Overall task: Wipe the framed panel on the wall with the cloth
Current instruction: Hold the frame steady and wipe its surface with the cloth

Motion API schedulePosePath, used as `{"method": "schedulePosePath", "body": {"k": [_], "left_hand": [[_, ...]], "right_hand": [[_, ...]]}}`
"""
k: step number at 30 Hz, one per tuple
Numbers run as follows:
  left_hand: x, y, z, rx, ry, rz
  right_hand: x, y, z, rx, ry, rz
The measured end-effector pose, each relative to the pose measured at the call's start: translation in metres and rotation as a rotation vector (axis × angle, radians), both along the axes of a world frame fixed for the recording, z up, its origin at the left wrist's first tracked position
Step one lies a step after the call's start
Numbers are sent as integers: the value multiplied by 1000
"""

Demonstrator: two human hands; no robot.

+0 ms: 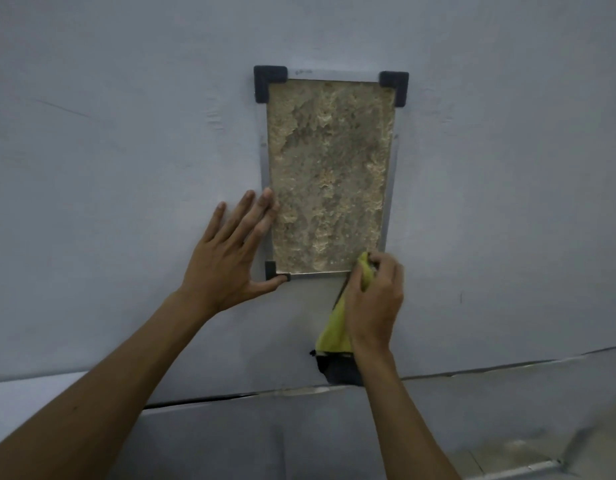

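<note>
A tall framed panel (329, 174) with a rough beige and grey surface hangs on the pale wall, its thin metal frame capped by dark corner pieces. My left hand (230, 254) lies flat with spread fingers against the wall at the panel's lower left; its fingertips overlap the left frame edge and the thumb touches the bottom-left corner piece. My right hand (375, 299) grips a yellow-green cloth (336, 332) at the panel's lower right corner. The cloth's top is bunched against the panel and its tail hangs down below my wrist, ending in a dark edge.
The pale wall (126, 150) fills most of the view. A dark seam (230, 396) runs across where the wall meets a lower grey surface. A lighter floor patch (528, 452) shows at the bottom right.
</note>
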State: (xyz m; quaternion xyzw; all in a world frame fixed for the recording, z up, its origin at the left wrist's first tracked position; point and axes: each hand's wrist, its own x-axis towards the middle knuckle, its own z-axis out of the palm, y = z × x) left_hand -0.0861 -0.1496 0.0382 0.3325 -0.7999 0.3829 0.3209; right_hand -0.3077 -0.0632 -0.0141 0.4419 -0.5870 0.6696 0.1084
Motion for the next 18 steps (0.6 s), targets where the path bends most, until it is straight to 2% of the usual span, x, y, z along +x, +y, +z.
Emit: {"method": "schedulePosePath", "body": {"k": [2,6,10,11,16,18], "left_hand": [[1,1,1,1,0,5],[1,0,-1,-11,9,-6],[0,0,0,-7,3,-22],[1,0,1,-6,1,-19],[2,1,0,-1,-4,-4],[2,1,1,-3,-2,-7]], "right_hand": [[7,1,1,5,-42,-20],[26,-1,-4,84,220,123],[0,-2,0,-29,-61,-24],[3,-2,1,-27,-69,-38],[36,-5,-1,64,259,131],[28,-7,1,21,161,91]]}}
